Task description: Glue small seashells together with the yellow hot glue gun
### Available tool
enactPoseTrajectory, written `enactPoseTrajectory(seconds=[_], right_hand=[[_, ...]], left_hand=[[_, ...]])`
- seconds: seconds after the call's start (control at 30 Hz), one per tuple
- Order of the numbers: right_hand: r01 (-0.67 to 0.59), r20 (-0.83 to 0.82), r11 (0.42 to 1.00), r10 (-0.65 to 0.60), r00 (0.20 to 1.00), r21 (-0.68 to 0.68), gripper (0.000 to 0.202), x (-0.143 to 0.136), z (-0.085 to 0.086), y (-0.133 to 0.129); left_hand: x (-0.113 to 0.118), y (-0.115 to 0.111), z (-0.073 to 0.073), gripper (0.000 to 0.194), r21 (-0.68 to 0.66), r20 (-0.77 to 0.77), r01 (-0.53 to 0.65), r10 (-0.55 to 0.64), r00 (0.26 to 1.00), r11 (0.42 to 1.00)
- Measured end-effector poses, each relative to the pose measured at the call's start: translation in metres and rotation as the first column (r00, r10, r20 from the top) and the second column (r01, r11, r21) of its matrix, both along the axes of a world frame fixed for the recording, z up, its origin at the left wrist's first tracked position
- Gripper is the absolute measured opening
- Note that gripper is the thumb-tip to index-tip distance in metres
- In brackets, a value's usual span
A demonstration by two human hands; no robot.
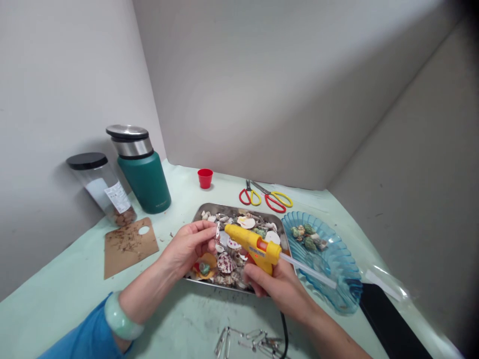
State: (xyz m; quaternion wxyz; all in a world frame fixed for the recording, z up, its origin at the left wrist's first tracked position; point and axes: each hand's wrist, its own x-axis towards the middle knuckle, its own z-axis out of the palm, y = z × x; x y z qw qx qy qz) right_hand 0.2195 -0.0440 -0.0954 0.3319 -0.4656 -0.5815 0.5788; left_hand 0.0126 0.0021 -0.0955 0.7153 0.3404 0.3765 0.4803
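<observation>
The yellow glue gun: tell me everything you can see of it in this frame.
The glue gun has a yellow, plastic-looking body with small side markings, an orange-red part showing in an upper slot, and a dark nozzle. A translucent stick juts from its rear, over the blue dish. The right hand grips its handle, hiding much of it, above the metal tray. It slants across the view, nozzle toward the small piece in the left hand; whether they touch is unclear.

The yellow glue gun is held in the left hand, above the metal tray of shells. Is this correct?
Not quite. The head view shows the yellow glue gun held in the right hand, not the left. It is above the metal tray of shells, as you say.
</observation>
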Motion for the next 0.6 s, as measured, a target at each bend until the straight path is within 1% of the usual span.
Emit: enactPoseTrajectory(seconds=[0.13,0.27,0.43,0.53,0.6], right_hand=[[0.021,-0.01,1.0,-0.021,1.0,0.011,0.04,0.0001,-0.0013,-0.0006],[-0.013,0.018,1.0,0.013,1.0,0.014,0.039,0.0008,-0.0014,-0.0012],[-0.024,0.028,1.0,0.023,0.999,0.016,0.037,0.001,-0.0005,-0.0001],[-0.025,0.078,0.999,0.023,0.997,0.028,0.038,0.0017,-0.0026,-0.0002],[-0.004,0.096,0.999,0.001,0.995,0.032,0.039,0.0022,-0.0047,-0.001]], left_hand=[[0.0009,0.0011,-0.0004,0.017,0.002,0.014,-0.011,0.011,1.0,1.0],[0.001,0.0012,-0.0006,0.015,-0.004,0.005,-0.005,0.005,1.0,1.0],[0.0005,0.0004,-0.0003,0.015,-0.002,0.015,-0.022,0.022,1.0,1.0],[0.0006,0.0009,-0.0001,0.015,0.0,0.026,-0.037,0.037,0.999,0.999],[0.0008,0.0013,0.0002,0.015,0.002,0.027,-0.039,0.039,0.999,0.999]])
